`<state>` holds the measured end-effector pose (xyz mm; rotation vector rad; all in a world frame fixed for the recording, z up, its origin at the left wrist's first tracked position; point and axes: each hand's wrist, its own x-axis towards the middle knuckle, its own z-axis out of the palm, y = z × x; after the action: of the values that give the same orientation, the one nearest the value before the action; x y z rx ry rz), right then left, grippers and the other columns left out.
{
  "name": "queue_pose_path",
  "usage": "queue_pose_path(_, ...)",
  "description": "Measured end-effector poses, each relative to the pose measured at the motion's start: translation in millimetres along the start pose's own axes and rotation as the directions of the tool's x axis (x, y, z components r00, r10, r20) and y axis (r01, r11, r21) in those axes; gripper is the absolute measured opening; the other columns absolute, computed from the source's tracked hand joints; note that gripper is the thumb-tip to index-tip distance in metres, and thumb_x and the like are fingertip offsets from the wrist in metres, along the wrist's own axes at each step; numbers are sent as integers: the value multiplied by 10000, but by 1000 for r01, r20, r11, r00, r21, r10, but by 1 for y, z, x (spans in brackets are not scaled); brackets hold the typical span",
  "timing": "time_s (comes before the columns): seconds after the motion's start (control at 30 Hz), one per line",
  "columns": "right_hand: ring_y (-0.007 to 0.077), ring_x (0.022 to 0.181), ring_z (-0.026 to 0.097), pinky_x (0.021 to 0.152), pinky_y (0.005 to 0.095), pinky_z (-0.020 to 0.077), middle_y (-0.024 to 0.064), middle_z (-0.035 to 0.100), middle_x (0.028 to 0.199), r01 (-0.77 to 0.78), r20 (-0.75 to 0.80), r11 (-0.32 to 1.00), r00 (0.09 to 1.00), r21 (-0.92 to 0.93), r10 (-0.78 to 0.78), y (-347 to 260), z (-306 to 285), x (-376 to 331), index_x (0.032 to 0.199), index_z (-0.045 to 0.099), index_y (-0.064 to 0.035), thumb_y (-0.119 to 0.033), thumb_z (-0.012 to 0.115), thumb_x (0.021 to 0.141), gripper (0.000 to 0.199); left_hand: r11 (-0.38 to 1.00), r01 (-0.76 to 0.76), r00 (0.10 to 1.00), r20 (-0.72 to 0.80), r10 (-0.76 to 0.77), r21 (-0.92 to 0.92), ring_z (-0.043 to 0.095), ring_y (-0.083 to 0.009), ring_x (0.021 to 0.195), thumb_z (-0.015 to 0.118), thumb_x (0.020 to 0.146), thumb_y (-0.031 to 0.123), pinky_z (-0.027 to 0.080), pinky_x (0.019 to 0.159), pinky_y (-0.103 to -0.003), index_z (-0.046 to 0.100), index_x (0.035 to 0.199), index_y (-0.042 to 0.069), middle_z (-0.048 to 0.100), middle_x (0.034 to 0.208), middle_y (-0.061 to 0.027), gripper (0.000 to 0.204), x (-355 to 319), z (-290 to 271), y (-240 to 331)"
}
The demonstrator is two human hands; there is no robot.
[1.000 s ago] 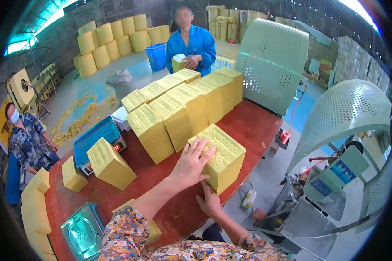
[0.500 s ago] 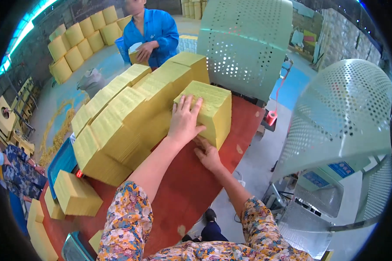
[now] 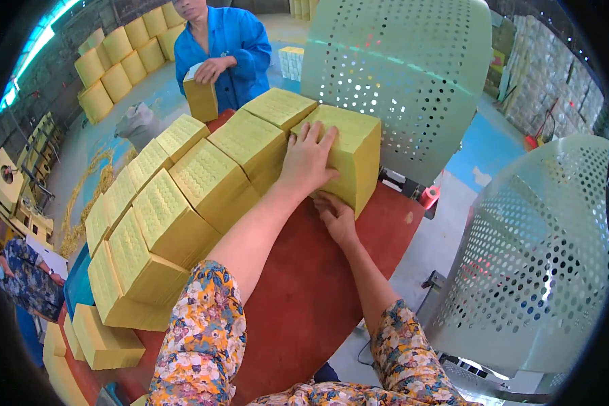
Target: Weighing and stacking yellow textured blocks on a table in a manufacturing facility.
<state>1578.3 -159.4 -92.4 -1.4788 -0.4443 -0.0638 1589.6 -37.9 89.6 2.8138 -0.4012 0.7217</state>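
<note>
A block-shaped stack of yellow paper [image 3: 353, 152] stands on the red tabletop [image 3: 298, 291], at the right end of a row of similar stacks. My left hand [image 3: 308, 161] lies over its upper left edge, fingers spread on top and thumb against the near face. Low at the near side, my right hand [image 3: 336, 220] presses against it with bent fingers; its fingertips are partly hidden. Together my hands hold the stack close to the adjoining yellow stack [image 3: 277, 111]. More yellow stacks [image 3: 176, 210] run in two rows toward the near left.
Across the table a person in blue [image 3: 227, 51] holds another yellow stack [image 3: 201, 98]. Perforated green guards stand behind [image 3: 392, 81] and right [image 3: 528, 250]. A red roll [image 3: 429, 196] hangs by the table's right edge. Another person [image 3: 30, 274] is at far left.
My hands have brought the stack away from me, up against the row's end. My view has shifted. The person in blue has the other stack lower and more in sight.
</note>
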Motion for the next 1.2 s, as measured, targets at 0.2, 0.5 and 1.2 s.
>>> queue_pose_path(0.2,175,979,660,892,299,507,124,698,1036,-100,20,995,995,18,100,3,0,18,1218,614,-5,-29,568,892,331,1000,8,1000,8,-8,12,344,-422,1380,871,639,267,326,1094,-567,409,1429,138,410,1445,-222,925,13,8,-3)
queue_pose_path(0.5,178,901,647,829,313,509,86,687,997,116,24,906,993,-407,-117,-9,48,20,1103,647,14,-210,599,923,291,992,-120,966,-236,108,-33,486,-408,1208,762,647,100,409,1017,-474,525,1285,22,515,1266,-235,685,-45,-42,33)
queue_pose_path(1.2,198,708,625,661,316,518,117,632,781,-399,819,849,570,348,-68,-303,254,-514,881,593,19,-78,493,902,141,138,815,73,-137,-988,-562,669,-237,1019,667,908,264,525,847,-361,639,1151,28,685,1087,-126,341,-777,-361,321)
